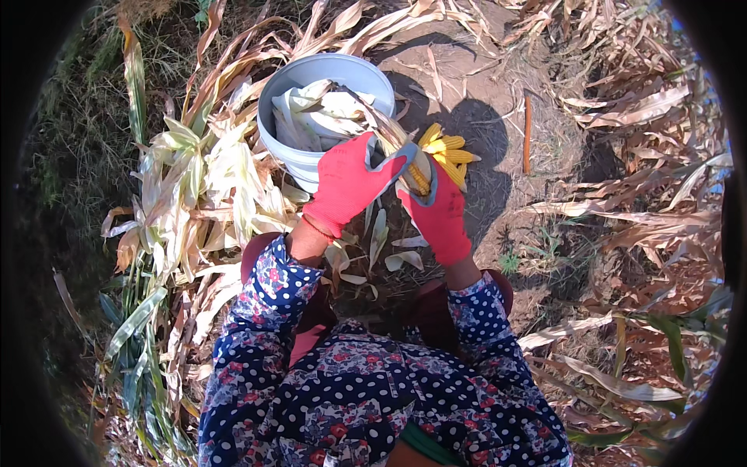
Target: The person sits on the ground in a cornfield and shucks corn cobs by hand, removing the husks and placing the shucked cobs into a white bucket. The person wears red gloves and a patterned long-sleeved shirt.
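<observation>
Both hands wear red work gloves with grey-coated palms and fingers. Between them is an ear of corn [419,178] in dry husk, with yellow kernels bared along its lower part. My left hand [356,178] grips the husk from the left, thumb laid across it. Around the kernel end, my right hand [440,213] is closed from the right and below. Just behind my left hand stands a pale blue-grey plastic bucket [287,154] holding ears in pale husks [315,114]. Husked yellow corn cobs [449,149] lie in a small pile on the soil, past my right hand.
Pulled-off pale husks [216,181] are heaped left of the bucket. Dry corn stalks and leaves [648,204] cover the right side. A thin orange-brown stick [527,134] lies on the bare soil [496,35]. Loose husk pieces [404,260] are scattered between my knees.
</observation>
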The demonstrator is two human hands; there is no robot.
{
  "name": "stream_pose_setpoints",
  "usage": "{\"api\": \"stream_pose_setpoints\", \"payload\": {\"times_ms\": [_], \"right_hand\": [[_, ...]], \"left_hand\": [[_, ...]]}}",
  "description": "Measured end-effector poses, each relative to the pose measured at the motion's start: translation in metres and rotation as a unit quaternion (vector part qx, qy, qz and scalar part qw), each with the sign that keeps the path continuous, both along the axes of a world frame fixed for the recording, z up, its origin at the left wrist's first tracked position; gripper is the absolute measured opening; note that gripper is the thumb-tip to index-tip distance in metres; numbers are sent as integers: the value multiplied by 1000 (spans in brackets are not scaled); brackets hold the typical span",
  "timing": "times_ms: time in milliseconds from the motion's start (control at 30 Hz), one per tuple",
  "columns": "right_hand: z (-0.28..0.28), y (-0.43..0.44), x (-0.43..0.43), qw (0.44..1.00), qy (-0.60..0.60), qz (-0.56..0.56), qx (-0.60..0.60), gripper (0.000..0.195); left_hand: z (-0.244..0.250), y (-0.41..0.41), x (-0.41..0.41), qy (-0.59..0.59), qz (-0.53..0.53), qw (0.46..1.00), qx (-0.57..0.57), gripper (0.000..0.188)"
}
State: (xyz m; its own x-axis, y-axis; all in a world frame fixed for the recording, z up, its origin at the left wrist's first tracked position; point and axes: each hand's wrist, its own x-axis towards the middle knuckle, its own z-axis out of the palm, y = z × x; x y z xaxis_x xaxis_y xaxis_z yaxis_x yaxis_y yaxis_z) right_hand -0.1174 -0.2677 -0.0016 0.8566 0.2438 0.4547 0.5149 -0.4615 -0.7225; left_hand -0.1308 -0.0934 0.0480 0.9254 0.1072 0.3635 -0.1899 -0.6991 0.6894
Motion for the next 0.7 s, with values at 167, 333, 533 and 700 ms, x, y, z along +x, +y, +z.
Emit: {"api": "stream_pose_setpoints", "payload": {"times_ms": [167, 333, 533, 700], "right_hand": [[3, 3, -7, 991, -91, -34, -90, 67], [3, 4, -5, 994, -60, -40, -78, 69], [7, 9, -14, 995, -81, -27, -60, 64], [43, 10, -23, 958, 217, 98, 161, 53]], "left_hand": [[-14, 4, -1, -95, 32, 994, 53, 38], [-37, 7, 12, -52, 7, 993, -105, 32], [-19, 10, 13, -38, -3, 981, -190, 18], [-19, 14, 9, 84, -150, 753, -635, 14]]}}
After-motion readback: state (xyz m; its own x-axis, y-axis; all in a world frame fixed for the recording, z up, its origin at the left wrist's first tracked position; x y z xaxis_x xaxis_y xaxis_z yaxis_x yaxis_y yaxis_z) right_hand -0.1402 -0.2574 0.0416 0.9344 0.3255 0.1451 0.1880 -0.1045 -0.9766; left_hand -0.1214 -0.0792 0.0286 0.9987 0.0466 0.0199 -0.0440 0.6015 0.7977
